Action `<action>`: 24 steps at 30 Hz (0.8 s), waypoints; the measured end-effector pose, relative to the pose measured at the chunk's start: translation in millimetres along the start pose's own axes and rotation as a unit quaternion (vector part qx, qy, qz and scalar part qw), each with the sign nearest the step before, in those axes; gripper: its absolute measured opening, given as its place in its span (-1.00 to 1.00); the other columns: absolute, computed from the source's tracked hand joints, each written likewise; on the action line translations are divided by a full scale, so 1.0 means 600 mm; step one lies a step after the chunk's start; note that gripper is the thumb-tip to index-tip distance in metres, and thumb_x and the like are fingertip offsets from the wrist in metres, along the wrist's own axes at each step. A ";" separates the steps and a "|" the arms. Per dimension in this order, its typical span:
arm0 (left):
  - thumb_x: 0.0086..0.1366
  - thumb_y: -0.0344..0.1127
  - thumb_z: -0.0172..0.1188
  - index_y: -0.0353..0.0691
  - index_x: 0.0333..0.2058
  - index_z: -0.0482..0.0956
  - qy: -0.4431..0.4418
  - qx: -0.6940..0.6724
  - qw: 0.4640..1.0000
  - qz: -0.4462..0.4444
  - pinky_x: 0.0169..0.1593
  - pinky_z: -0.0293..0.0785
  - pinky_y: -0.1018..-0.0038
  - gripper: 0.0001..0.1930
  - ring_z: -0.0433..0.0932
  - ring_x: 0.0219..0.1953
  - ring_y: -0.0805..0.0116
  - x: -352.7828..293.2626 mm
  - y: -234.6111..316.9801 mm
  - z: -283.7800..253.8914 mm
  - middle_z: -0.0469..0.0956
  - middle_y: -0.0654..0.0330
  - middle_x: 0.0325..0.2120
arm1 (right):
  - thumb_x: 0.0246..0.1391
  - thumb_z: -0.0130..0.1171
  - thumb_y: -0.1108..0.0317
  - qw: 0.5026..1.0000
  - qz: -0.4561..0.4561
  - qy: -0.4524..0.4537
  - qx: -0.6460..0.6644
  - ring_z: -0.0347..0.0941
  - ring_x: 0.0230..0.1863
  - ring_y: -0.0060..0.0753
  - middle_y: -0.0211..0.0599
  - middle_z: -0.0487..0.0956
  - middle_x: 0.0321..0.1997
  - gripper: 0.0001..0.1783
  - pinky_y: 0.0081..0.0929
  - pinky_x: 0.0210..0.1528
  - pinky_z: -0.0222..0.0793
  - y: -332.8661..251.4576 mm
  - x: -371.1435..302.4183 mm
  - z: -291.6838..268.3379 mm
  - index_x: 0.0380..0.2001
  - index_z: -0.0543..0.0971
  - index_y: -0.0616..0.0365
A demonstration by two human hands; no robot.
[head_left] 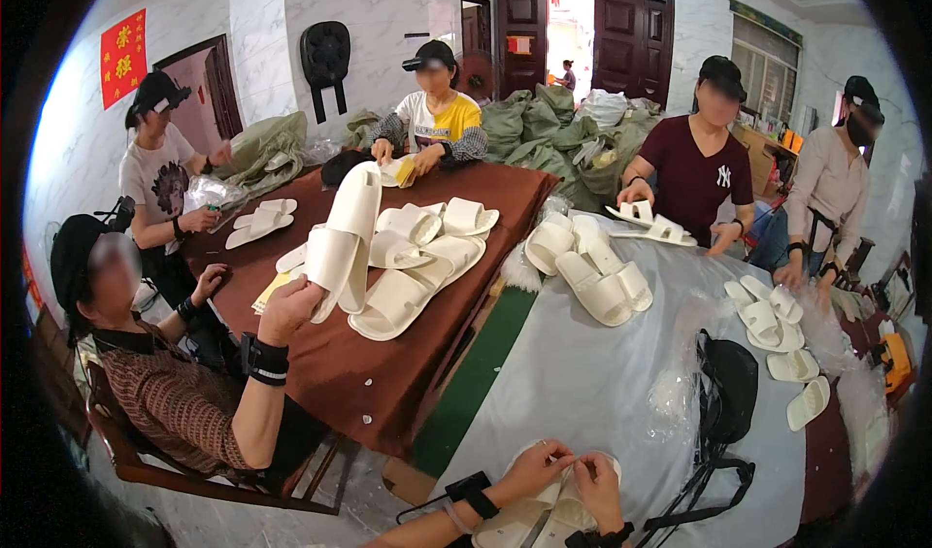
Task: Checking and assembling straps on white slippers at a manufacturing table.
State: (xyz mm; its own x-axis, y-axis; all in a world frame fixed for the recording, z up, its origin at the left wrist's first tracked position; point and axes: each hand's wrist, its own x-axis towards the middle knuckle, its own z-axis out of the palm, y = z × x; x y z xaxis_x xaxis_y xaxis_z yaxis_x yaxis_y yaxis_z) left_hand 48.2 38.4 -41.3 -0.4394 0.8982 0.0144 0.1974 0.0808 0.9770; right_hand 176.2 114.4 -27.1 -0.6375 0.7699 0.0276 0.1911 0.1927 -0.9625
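Near the bottom edge, my left hand (537, 472) reaches in with thumb and fingertips pinched together. My right hand (596, 488) is beside it, its fingers also closed in a pinch. The fingertips of both almost meet; whatever is between them is too small to make out. Under my hands lies a pair of cream slide slippers (517, 517), partly covered by my wrists and fingers. Dark bands circle both wrists.
More cream slippers lie on the grey-covered table (544, 393), with a black cap (728, 388) and plastic bags right. At the brown table (388, 402), a seated person's hand (289, 307) raises slippers (348, 242). Other people handle slippers around; green sacks (529, 126) pile up behind.
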 end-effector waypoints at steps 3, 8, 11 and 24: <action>0.18 -0.28 0.11 -0.29 -0.33 0.49 0.019 -0.019 0.999 -0.019 -0.34 0.37 0.52 -0.81 0.44 -0.41 0.41 -0.001 0.012 -0.006 0.48 0.18 -0.41 | 0.00 0.06 0.43 0.998 0.013 0.001 0.059 0.35 -0.43 -0.63 -0.38 0.43 -0.44 -0.87 -0.66 -0.36 0.29 0.007 0.002 0.007 -0.39 0.44 0.27; 0.18 -0.29 0.11 -0.28 -0.33 0.49 0.044 -0.017 0.999 -0.009 -0.35 0.36 0.52 -0.82 0.44 -0.43 0.40 -0.003 -0.006 -0.008 0.48 0.19 -0.42 | 0.02 0.07 0.43 1.000 0.006 0.000 0.017 0.33 -0.44 -0.68 -0.43 0.44 -0.44 -0.87 -0.69 -0.37 0.27 0.017 0.003 0.011 -0.37 0.44 0.26; 0.18 -0.27 0.12 -0.29 -0.34 0.49 0.021 -0.005 1.000 -0.004 -0.36 0.36 0.53 -0.81 0.44 -0.44 0.41 -0.001 -0.004 -0.008 0.49 0.19 -0.44 | 0.02 0.07 0.43 0.999 0.015 -0.008 0.034 0.33 -0.46 -0.69 -0.44 0.44 -0.46 -0.87 -0.70 -0.39 0.27 0.010 0.002 0.009 -0.37 0.44 0.26; 0.18 -0.25 0.11 -0.28 -0.33 0.49 0.010 -0.006 1.000 0.005 -0.37 0.34 0.56 -0.80 0.42 -0.44 0.44 0.004 -0.012 -0.006 0.48 0.21 -0.45 | 0.02 0.07 0.43 1.000 -0.027 -0.006 -0.011 0.30 -0.47 -0.70 -0.47 0.42 -0.48 -0.88 -0.71 -0.40 0.24 0.044 0.009 0.007 -0.38 0.45 0.26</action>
State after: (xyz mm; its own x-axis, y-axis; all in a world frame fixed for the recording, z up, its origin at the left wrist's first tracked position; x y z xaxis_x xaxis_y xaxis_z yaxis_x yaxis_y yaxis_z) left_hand 42.6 38.1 -47.3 -0.4546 0.8902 0.0291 0.1910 0.0656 0.9794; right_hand 174.7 121.3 -53.4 -0.6565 0.7504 0.0767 0.1725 0.2484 -0.9532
